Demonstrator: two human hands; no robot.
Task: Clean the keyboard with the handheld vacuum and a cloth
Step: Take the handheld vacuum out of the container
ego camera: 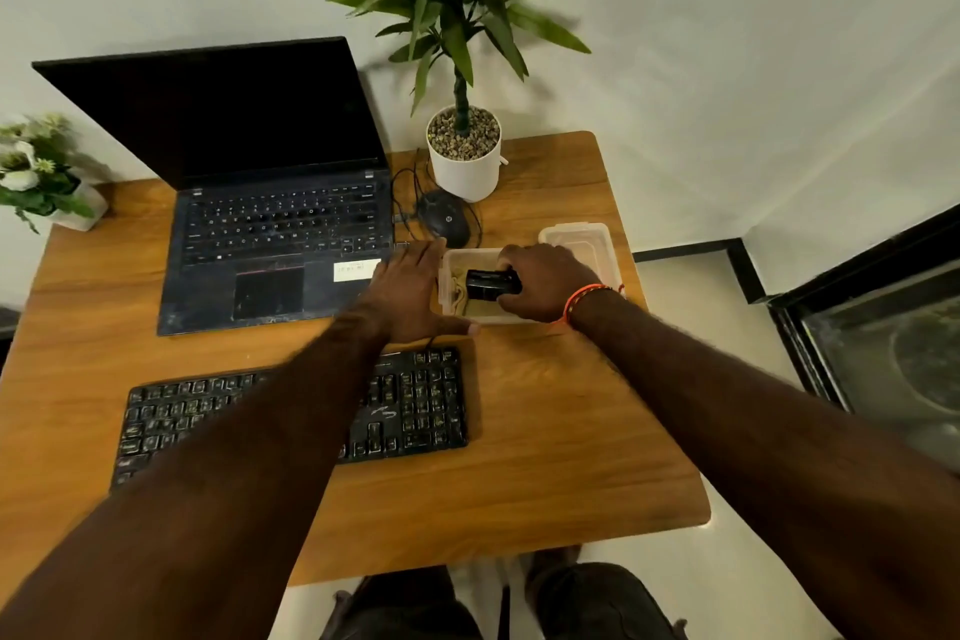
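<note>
On the wooden table (545, 431), a clear plastic tub (448, 287) holds a beige cloth (460, 294) and a black handheld vacuum (485, 283). The right hand (540, 283) curls round the vacuum inside the tub. The left hand (410, 294), fingers spread flat, rests against the tub's left wall. Its clear lid (582, 242) lies just right and far. The dusty black keyboard (415, 405) sits nearer, apart from both hands

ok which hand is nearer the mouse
Left. The left hand lies flat just in front of the black mouse, fingertips nearly reaching it. The right hand is further right, gripping the handheld vacuum in the container.
</note>
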